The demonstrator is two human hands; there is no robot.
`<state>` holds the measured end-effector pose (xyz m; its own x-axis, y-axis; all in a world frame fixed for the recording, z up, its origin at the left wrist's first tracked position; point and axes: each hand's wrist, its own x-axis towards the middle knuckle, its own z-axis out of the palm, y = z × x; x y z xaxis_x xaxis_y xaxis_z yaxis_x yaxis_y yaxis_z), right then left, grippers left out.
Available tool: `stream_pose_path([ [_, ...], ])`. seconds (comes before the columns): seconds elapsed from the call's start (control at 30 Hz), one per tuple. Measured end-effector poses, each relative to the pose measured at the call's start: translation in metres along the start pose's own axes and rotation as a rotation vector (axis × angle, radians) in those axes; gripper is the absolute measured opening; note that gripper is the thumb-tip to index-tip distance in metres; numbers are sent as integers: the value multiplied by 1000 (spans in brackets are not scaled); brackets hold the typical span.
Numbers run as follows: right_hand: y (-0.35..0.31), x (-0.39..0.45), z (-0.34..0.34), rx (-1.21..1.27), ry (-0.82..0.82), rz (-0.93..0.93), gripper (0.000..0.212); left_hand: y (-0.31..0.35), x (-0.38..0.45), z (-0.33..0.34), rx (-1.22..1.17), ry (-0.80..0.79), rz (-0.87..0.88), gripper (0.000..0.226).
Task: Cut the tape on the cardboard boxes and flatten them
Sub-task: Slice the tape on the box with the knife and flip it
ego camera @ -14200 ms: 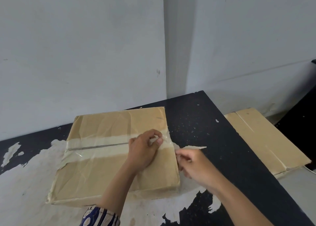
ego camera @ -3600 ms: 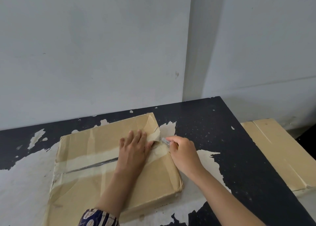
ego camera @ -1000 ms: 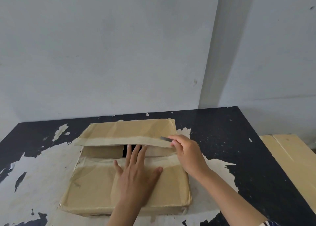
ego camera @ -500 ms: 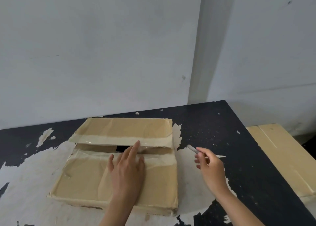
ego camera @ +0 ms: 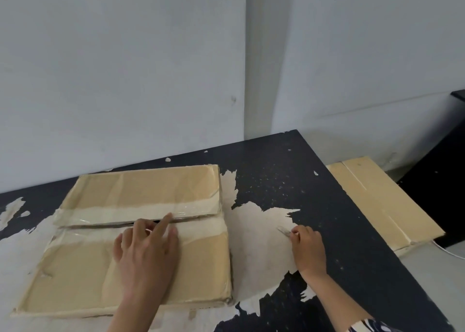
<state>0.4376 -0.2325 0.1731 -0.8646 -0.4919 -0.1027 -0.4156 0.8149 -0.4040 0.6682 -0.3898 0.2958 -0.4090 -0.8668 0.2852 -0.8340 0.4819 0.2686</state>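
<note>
A shallow brown cardboard box [ego camera: 83, 276] lies on the black table [ego camera: 289, 180]. Pale tape runs along its middle seam, which is split, and the far flap [ego camera: 141, 193] is a little raised. My left hand [ego camera: 146, 253] rests flat on the near flap, its index finger reaching to the seam. My right hand [ego camera: 308, 248] is on the table to the right of the box, its fingers pinched on a small metal blade [ego camera: 283, 231] whose tip touches the tabletop.
The tabletop's black coating is peeled off in large pale patches. A flattened cardboard box [ego camera: 382, 206] lies on the floor beyond the table's right edge. Grey walls close off the back, and dark furniture [ego camera: 442, 180] stands at far right.
My right hand has moved away from the box seam to the right and lowered the blade to the tabletop. My left hand stays on the near flap, and the raised far flap has settled lower.
</note>
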Motion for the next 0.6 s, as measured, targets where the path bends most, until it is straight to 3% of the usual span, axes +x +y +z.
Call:
stream_pose_path([
  [0.17, 5, 3, 4, -171, 29, 12, 27, -3, 0, -2, 3, -27, 39, 50],
  [0.33, 23, 12, -3, -187, 53, 66, 32, -10, -1, -2, -24, -67, 49, 53],
  [0.47, 11, 9, -16, 90, 144, -4, 23, -17, -2, -2, -58, -170, 53, 57],
  [0.6, -68, 3, -43, 391, 186, -344, 18, -25, -6, -6, -73, -195, 61, 55],
])
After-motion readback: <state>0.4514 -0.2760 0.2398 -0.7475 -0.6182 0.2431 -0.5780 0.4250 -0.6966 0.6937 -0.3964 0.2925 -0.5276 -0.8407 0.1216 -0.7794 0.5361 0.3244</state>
